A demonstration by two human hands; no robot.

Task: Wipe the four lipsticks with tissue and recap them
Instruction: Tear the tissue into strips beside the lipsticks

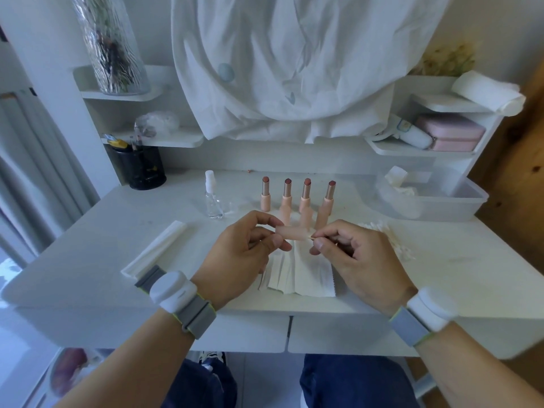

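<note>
While my left hand [250,245] is pinching a pink cap [291,233] lying sideways, open end toward my right hand [350,248], that hand is pinching a thin swab stick [312,237] at its mouth. The 4 lipsticks [298,198] are standing uncapped just beyond, tissue [306,278] lying beneath my hands.

No readable text, labels or nos. anywhere; wristbands [173,293] look blank, maybe blurred.
</note>
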